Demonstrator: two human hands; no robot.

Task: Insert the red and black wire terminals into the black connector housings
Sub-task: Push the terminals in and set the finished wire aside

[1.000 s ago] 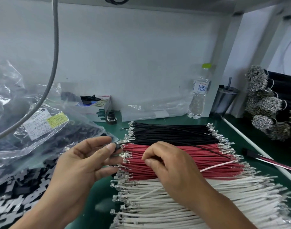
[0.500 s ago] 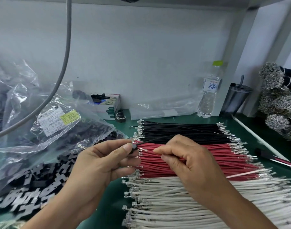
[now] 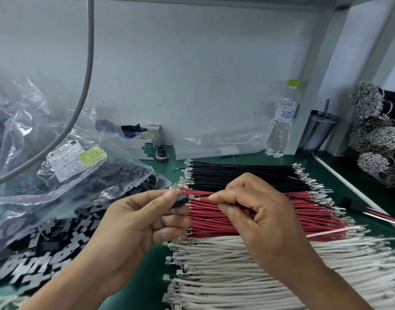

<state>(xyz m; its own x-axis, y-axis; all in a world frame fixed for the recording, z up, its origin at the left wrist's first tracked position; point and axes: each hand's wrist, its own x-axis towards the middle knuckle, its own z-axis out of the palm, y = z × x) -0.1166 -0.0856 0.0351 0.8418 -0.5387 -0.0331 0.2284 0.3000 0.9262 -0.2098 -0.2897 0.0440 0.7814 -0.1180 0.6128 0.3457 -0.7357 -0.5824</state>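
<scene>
left hand [image 3: 133,222] now pinches the housing [image 3: 180,200] above the red wires [image 3: 248,211] on the table [image 3: 151,285]. right hand [image 3: 259,215] pinches the black wire [image 3: 308,199]; half a second back its terminal [image 3: 195,198] sat further off, now it's just at the housing mouth. not seated yet, i think; push comes next.

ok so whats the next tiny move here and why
Probably push the black wire leftward into the connector housing. The right hand pinches the wire beside its terminal, the left hand pinches the housing, and the terminal tip sits at the housing's opening, not visibly seated.
</scene>
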